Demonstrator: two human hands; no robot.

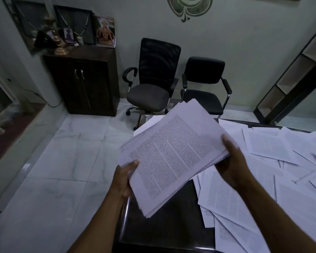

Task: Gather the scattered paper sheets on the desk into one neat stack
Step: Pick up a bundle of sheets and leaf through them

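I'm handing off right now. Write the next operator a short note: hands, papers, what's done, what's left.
Left hand grips the near-left corner of the held bundle; right hand grips its right edge. The bundle is up in the air over the desk's left end, edges uneven.
Done: part of the sheets gathered.
Left: many loose sheets cover the desk's right side; collect them, square the edges, set down one stack.
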